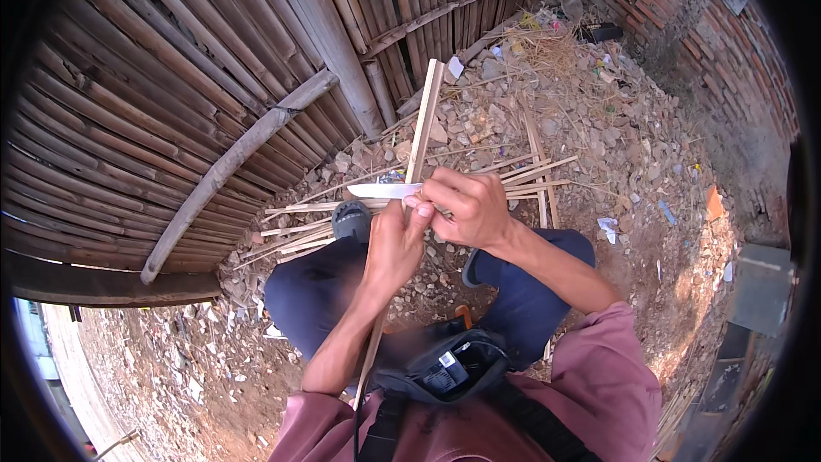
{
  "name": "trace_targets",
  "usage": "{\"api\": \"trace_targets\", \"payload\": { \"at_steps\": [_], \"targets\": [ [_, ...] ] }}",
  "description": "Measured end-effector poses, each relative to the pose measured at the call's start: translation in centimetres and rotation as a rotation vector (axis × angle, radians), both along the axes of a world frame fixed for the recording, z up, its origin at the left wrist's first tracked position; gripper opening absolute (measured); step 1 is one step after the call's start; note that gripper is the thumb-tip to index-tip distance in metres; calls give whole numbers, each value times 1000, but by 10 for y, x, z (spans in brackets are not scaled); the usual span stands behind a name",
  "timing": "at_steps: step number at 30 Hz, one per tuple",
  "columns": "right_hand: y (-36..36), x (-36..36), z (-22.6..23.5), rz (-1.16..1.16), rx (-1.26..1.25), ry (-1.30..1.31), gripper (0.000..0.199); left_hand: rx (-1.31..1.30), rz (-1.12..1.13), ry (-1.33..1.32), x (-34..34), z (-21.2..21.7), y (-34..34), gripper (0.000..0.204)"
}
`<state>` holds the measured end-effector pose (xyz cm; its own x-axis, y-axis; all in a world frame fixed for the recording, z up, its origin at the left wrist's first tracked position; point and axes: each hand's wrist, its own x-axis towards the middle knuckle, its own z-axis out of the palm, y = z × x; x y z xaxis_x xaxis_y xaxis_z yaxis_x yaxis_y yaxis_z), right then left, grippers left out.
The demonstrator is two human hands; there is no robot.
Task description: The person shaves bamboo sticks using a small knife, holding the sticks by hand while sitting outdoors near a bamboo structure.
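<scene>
My left hand (396,250) is closed round a long, pale strip of split bamboo (423,124). The strip slants from beside my left forearm up past both hands, its far end pointing toward the bamboo wall. In my right hand (469,207) is a knife, its fingers curled round the handle, which they hide. The knife's silvery blade (376,191) points left and lies across the strip just above my left hand. My left thumb is up close to the blade and the right fingers. Both hands are above the space between my bent knees.
Several cut bamboo strips (534,173) lie crossed on the rubble beyond my feet, with more strips (299,231) by my left shoe (351,221). A bamboo wall (231,77) rises at the left, a brick wall (658,8) at the right. An open black pouch (453,368) hangs at my waist.
</scene>
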<state>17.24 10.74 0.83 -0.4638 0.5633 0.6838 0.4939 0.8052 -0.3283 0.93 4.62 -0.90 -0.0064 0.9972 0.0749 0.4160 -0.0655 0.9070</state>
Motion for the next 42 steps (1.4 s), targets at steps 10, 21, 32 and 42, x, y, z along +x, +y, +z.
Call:
{"api": "trace_targets", "payload": {
  "at_steps": [10,21,32,42],
  "targets": [
    [49,46,21,-235,-174,313,27,-158,-95,-61,0,7,-4,40],
    [6,17,1,91,-89,86,16,-88,-125,-286,1,7,-1,37],
    [14,13,7,13,-32,108,23,-188,-83,-338,-2,3,-2,48],
    [8,12,1,80,-15,61,19,-350,-109,-355,-14,3,-5,71]
  ]
}}
